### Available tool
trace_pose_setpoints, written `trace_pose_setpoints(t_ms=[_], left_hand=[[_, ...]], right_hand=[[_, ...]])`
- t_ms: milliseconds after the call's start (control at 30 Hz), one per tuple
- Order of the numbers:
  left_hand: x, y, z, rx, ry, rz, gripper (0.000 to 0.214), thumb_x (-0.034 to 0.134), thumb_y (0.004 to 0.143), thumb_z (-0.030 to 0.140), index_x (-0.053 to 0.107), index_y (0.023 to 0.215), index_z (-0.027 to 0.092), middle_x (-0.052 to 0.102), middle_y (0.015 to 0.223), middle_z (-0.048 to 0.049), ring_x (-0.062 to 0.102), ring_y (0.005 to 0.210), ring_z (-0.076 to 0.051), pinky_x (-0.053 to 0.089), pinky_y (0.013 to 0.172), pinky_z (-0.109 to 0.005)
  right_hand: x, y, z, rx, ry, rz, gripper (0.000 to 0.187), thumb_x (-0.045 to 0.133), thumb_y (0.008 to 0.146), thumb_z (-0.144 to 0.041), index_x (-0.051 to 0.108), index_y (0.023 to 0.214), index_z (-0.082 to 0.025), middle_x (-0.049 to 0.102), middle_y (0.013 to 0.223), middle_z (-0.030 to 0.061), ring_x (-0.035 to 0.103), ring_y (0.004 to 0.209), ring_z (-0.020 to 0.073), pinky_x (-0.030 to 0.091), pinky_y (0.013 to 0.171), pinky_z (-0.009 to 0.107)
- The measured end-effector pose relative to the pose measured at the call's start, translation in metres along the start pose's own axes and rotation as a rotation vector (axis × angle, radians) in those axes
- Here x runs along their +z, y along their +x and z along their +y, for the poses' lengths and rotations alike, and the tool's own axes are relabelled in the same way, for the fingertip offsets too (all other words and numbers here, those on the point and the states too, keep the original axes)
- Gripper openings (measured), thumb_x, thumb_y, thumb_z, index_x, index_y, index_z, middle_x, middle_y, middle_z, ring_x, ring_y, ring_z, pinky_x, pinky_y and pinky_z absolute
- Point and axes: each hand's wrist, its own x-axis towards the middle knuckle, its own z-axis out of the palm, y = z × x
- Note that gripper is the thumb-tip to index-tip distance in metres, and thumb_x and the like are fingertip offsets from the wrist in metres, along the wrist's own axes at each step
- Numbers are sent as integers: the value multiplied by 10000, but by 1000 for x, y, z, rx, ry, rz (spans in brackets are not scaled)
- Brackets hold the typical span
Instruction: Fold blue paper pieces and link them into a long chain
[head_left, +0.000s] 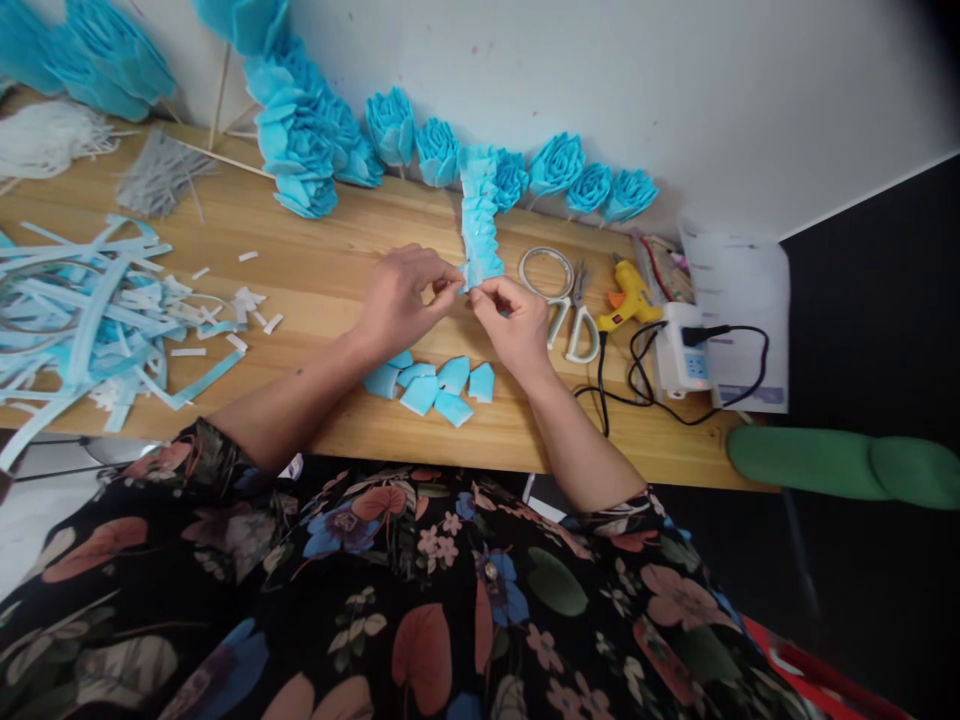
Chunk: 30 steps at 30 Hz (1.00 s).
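A strip of ruffled blue paper petals (481, 215) runs up the table from my fingers towards the wall. My left hand (411, 295) pinches the strip's near end between thumb and forefinger. Close beside it, my right hand (513, 318) is closed on the same end, its fingertips almost meeting the left ones. Below my hands lie several loose cut blue petals (453, 374). To the right of my right hand are white-handled scissors (583, 330) and a roll of tape (546, 272).
Blue paper roses (556, 163) stand along the wall. At the left lies a heap of blue and white strips (97, 300), with grey ties (159, 172) behind it. A yellow glue gun (631, 292) and a corded power strip (684, 350) are at the right, near a green object (810, 462).
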Motion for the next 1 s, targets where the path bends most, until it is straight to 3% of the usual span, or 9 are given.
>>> trace_pose_setpoints(t_ms=[200,500,667,833,900,1000], left_hand=[[2,-2,-2,30,110,-7,93,649,911,291,696,856,232,639,753,-9,597,813,-184,444,841,-355],[3,-2,4,-7,115,-39,75,631,877,221,637,803,228,633,737,-12,618,795,-189,453,809,-350],[3,0,4,-74,-24,-1,88,628,851,198,630,763,203,641,701,0,578,660,-142,442,673,-301],[1,4,-8,-207,-194,129,154,620,926,325,692,968,195,715,875,-39,629,765,-149,492,705,-279],[-1,5,-12,-246,-279,88,235,606,943,385,701,1026,186,731,917,-48,659,825,-161,513,740,-278],[-4,6,-13,-295,-370,-20,282,607,937,431,710,961,170,740,889,-49,676,851,-173,534,764,-285]], right_hand=[[-1,0,0,-8,-27,-7,187,599,881,-306,658,738,-201,621,657,-28,493,597,104,403,614,258],[1,-1,-1,-18,-32,-17,166,602,871,-277,635,725,-206,618,660,-31,507,609,108,414,634,263],[0,-1,-5,1,-42,-24,171,596,871,-272,627,717,-205,612,662,-28,494,616,109,413,638,265],[-1,0,-6,-9,-13,-19,184,587,872,-288,600,708,-206,529,627,-42,452,595,103,389,615,264],[-1,-1,-6,-9,-2,-20,187,586,872,-292,591,705,-208,510,623,-44,443,589,103,384,608,265],[-1,-1,-6,12,-18,-32,196,589,874,-298,578,697,-213,503,619,-44,441,590,105,389,613,268]])
